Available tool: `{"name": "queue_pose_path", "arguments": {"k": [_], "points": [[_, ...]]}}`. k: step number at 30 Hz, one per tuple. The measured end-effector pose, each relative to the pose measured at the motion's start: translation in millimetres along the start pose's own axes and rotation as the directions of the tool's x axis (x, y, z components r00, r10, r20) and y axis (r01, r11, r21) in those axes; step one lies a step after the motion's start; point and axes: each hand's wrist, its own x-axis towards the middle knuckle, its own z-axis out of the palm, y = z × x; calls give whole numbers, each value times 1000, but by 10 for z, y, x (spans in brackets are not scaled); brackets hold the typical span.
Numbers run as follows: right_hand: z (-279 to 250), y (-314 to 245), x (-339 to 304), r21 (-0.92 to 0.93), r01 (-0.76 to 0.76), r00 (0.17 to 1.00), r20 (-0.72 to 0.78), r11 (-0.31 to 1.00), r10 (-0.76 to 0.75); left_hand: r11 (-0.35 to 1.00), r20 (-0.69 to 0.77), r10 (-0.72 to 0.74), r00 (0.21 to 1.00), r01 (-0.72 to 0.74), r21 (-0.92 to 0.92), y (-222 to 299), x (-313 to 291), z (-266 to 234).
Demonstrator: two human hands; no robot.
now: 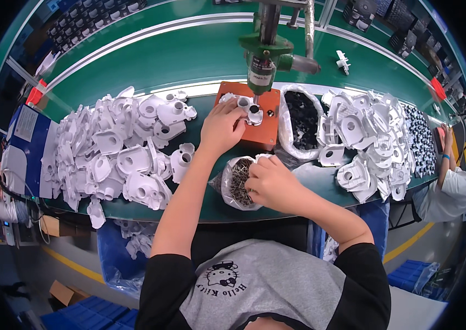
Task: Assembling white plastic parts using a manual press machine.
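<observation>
My left hand (223,127) has its fingers closed on a white plastic part (243,102), which lies on an orange block (267,124). A black piece (254,109) sits in that part, right beneath the tip of a green-bodied driving tool (260,71). Nearer to me, my right hand (272,184) reaches into a clear plastic bag of small metal screws or pins (239,181). Its fingertips are bent together among them, and what they pinch is hidden. Another open bag, full of small black pieces (301,118), stands right of the block.
White plastic parts lie in a large heap (112,148) at left and another heap (367,132) at right. Rows of small black-and-white pieces (420,143) lie farther right, near another person's arm (446,154). One white part (343,62) lies behind on the green bench.
</observation>
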Motion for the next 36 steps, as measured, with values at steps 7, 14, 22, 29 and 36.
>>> {"name": "queue_pose_path", "arguments": {"k": [7, 14, 22, 29, 36], "points": [[137, -77, 2, -83, 27, 1000, 18, 996, -26, 1000, -11, 11, 1000, -11, 1, 0, 0, 3], [145, -82, -21, -86, 79, 997, 21, 993, -77, 1000, -13, -3, 1000, 3, -16, 6, -9, 8], [199, -81, 19, -101, 75, 997, -23, 992, -78, 1000, -8, 2, 1000, -2, -21, 17, 0, -16], [198, -98, 32, -107, 77, 997, 6, 991, -77, 1000, -12, 10, 1000, -11, -10, 16, 3, -1], [186, -70, 67, -58, 46, 998, -45, 997, -48, 1000, -11, 18, 1000, -18, -8, 12, 0, 2]]}}
